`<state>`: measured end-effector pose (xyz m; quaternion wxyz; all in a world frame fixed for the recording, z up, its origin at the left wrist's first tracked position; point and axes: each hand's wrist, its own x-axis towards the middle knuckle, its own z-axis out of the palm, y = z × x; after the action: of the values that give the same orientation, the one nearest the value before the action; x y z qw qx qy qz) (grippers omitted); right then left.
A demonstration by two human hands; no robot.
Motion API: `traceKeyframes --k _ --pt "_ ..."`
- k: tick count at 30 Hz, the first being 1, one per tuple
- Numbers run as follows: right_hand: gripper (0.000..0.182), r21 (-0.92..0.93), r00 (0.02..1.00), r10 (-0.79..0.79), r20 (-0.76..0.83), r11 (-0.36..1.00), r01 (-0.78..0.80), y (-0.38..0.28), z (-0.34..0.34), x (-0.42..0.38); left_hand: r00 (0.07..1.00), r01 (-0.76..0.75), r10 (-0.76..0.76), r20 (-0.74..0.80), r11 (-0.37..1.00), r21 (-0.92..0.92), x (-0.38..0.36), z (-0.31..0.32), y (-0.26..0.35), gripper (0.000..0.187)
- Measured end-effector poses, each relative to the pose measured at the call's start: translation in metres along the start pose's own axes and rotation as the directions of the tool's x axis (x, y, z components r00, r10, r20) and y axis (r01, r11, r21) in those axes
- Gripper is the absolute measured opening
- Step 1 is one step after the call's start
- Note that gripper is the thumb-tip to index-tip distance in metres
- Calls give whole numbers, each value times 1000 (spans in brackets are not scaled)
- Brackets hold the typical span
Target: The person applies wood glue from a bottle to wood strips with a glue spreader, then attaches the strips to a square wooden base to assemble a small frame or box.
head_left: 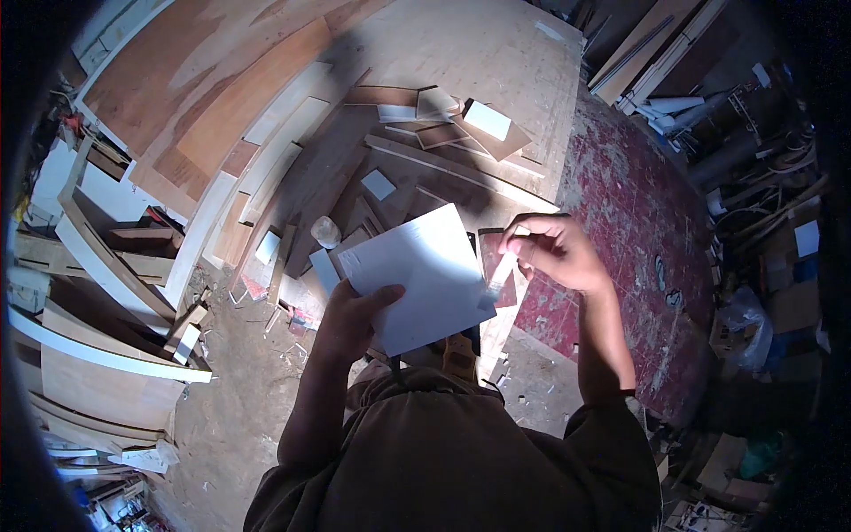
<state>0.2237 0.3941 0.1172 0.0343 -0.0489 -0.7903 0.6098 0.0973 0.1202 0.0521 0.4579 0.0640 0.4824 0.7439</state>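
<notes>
My left hand (pixel 358 321) grips a white rectangular board (pixel 421 279) at its left edge, thumb on the upper face and the other fingers hidden beneath. The board is held tilted in front of my body. My right hand (pixel 551 252) pinches a small pale tool (pixel 506 269) that looks like a flat brush. Its blurred, greyish end is at the board's right edge; whether it touches cannot be made out.
Beyond the board lie wood offcuts (pixel 434 133) and a whitish lump or cup (pixel 325 232) on a wooden work surface (pixel 496 44). Curved wooden pieces (pixel 106 355) stack up at left. A worn red panel (pixel 620 195) lies at right, with boards and clutter farther out.
</notes>
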Motion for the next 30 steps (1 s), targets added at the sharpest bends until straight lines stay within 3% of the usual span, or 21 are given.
traceKeyframes --k 4,6,8,9,10,13,16,17,19,20,22,24,26,27,29,30 --pt "15 78 954 106 -281 993 -88 -3 8 8 1000 4 -4 12 1000 13 -2 0 2 42" --pt "15 102 936 78 -344 994 -45 -2 6 10 1000 27 -27 -15 1000 -13 -3 0 3 41" --pt "15 159 993 81 -89 985 -66 -5 -3 4 1000 22 -22 -7 1000 7 -3 -3 2 41" --pt "13 78 998 31 46 996 -35 -7 -3 3 1000 17 -17 1 1000 25 -3 -4 1 42" --pt "11 56 993 89 73 994 -93 -9 3 2 1000 18 -18 0 1000 24 -4 -5 1 42" --pt "13 -4 984 143 -104 990 -144 -6 8 5 999 5 -5 35 1000 -1 -2 -4 2 42" --pt "12 130 927 86 -365 991 -40 -8 11 8 999 11 -10 32 1000 -10 -2 -3 1 42" --pt "12 129 927 85 -366 991 -40 -8 6 6 1000 5 -4 28 1000 -26 -2 -2 -1 42" --pt "11 17 996 19 84 1000 -20 -11 -4 -1 1000 1 0 24 999 -42 -2 -2 -3 42" --pt "11 -10 990 78 115 997 -77 -14 -1 -5 1000 11 -10 26 999 -37 -2 -2 -4 41" --pt "10 -58 992 124 20 991 -123 -12 5 -3 999 27 -26 33 999 -32 -4 -2 -4 41" --pt "10 -15 974 127 -186 991 -132 -6 4 -1 989 -112 92 117 977 183 -5 0 -1 39" --pt "11 111 941 74 -329 993 -39 -11 8 2 997 -45 38 70 994 99 -4 1 -3 39" --pt "11 110 942 72 -328 993 -37 -13 7 0 1000 19 -20 24 1000 12 -4 1 -4 38" --pt "13 186 992 75 -103 981 -55 -14 4 -5 1000 6 -7 30 1000 10 -5 1 -5 39" --pt "12 39 999 45 0 998 -45 -15 4 -5 999 -4 4 39 1000 7 -5 1 -5 39"
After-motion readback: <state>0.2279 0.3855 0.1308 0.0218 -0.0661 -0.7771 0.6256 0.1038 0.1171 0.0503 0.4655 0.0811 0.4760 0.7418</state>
